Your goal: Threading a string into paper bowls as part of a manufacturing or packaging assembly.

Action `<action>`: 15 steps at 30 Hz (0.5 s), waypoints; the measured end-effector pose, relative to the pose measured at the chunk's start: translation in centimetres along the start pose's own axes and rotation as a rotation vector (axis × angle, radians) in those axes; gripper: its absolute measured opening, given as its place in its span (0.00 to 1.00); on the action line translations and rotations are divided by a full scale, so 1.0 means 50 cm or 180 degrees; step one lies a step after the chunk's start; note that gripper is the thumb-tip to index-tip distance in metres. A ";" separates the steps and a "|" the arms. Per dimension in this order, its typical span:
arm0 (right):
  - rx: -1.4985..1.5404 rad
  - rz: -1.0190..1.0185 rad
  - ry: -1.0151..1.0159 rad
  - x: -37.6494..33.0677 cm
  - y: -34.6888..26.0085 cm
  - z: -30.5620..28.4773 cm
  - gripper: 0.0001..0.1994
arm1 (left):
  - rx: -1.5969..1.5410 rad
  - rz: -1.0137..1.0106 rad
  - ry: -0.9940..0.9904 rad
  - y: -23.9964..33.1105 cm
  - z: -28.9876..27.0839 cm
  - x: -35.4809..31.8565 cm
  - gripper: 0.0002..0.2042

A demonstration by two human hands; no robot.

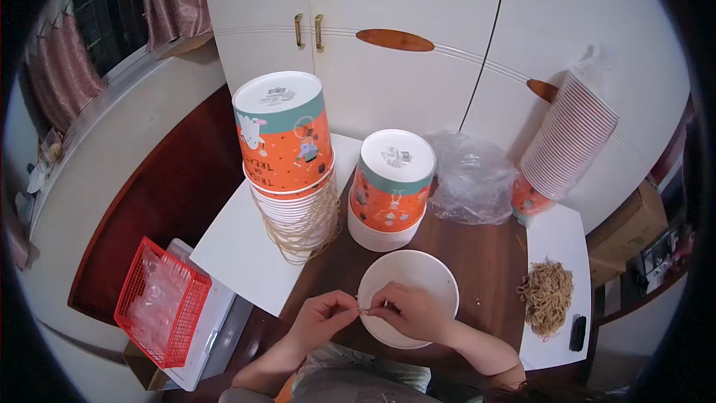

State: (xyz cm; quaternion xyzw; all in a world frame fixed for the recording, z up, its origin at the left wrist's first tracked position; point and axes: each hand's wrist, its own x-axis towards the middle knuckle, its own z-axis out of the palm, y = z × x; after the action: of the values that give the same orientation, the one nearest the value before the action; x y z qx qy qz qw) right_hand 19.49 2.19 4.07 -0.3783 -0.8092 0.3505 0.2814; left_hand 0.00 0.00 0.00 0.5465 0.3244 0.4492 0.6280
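Observation:
My left hand (325,318) and my right hand (409,313) meet in front of me. Thumb and fingers of each are pinched together at a tiny pale thing (363,311), too small to name. Under and behind my right hand is a white paper bucket (431,280), its open mouth facing up. Beyond it stands a short stack of upside-down orange and green printed buckets (389,205). To the left rises a taller stack of the same buckets (282,145), with loops of tan string (302,227) hanging around its lower rims.
A tangled pile of tan string (547,297) lies at the right beside a small black object (577,333). Behind it leans a tall bagged stack of buckets (568,138). A crumpled clear plastic bag (473,179) rests against the white cabinet (403,0). A red basket (195,291) holds clear plastic at the left.

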 end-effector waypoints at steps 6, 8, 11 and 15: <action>0.0060 -0.0044 -0.0053 -0.005 0.000 0.001 0.05 | -0.1155 -0.0357 0.0085 -0.010 -0.027 -0.006 0.05; 0.0093 -0.0067 -0.0009 -0.005 0.003 0.001 0.05 | -0.1118 -0.0161 -0.0047 -0.003 -0.027 -0.001 0.07; 0.0234 -0.0006 -0.0067 -0.004 -0.001 -0.004 0.06 | -0.0049 -0.0224 0.0360 0.016 -0.004 -0.007 0.09; 0.0177 -0.0122 -0.0022 -0.001 -0.001 0.000 0.07 | 0.0113 -0.0159 0.0269 0.024 0.004 -0.006 0.10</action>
State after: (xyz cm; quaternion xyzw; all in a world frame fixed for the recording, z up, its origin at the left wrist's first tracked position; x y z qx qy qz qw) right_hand 19.50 2.12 4.11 -0.3535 -0.8072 0.3687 0.2957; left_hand -0.18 -0.36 1.17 0.5298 0.3722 0.4502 0.6149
